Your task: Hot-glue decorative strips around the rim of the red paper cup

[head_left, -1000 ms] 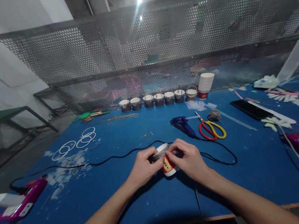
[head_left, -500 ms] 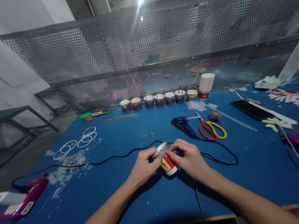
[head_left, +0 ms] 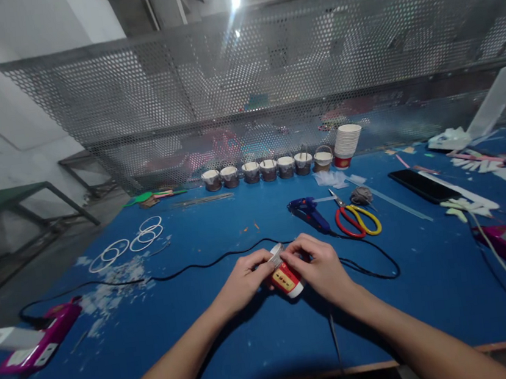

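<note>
A small red and white paper cup (head_left: 287, 279) with a yellow label is tilted between my two hands, its rim up and to the left. Grey material is wrapped around the cup just below the rim. My left hand (head_left: 247, 278) grips the rim side with thumb and fingers. On the other side, my right hand (head_left: 317, 263) pinches at the grey band near the rim, its fingers curled against the cup. A thin grey strand (head_left: 334, 336) hangs down below my right hand toward the table's front edge.
Behind are several wrapped cups (head_left: 268, 170), stacked cups (head_left: 346, 144), a blue glue gun (head_left: 310, 213), scissors (head_left: 358, 221) and grey yarn (head_left: 361, 195). White rings (head_left: 146, 234) lie left. A phone (head_left: 424, 185) and power strips (head_left: 43, 339) are at the sides; a black cable (head_left: 197, 264) crosses the table.
The cup has turned slightly between my hands, showing more of its label and less of its opening. My left fingers have shifted a little along the rim.
</note>
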### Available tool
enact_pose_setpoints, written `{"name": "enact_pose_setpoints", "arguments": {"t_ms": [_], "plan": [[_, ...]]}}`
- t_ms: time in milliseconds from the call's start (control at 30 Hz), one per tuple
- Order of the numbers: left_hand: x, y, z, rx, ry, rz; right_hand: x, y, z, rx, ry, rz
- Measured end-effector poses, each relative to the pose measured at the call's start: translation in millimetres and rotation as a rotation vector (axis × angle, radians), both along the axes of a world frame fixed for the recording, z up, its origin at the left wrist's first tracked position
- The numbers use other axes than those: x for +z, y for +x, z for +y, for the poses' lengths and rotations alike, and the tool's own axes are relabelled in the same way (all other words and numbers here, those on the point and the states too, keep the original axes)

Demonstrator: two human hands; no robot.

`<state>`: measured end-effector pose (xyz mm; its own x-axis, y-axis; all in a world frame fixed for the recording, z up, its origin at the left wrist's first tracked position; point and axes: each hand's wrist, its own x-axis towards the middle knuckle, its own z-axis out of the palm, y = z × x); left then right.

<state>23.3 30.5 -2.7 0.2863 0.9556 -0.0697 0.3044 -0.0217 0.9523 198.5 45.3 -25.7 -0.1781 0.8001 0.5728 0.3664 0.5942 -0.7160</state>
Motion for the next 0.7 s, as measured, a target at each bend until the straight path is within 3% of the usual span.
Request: {"name": "enact_pose_setpoints", "arguments": {"t_ms": [100, 300, 467, 700], "plan": [[-0.5, 1.6, 0.2, -0.016, -0.068, -0.039, -0.3, 1.6, 1.8, -0.015, -0.034, 0.009], [2.4, 4.8, -1.1, 0.171, 0.036, -0.013, 1.1, 5.2, 3.4, 0.044, -0.117, -0.023], [2.7, 8.2, -1.5, 0.201, 0.048, -0.113, 2.9, 5.5, 0.6, 0.039, -0.057, -0.096], [2.2, 10.3, -2.2, 0.211, 0.066, -0.052, 4.3, 2.8, -1.9, 0.114, -0.074, -0.032]]}}
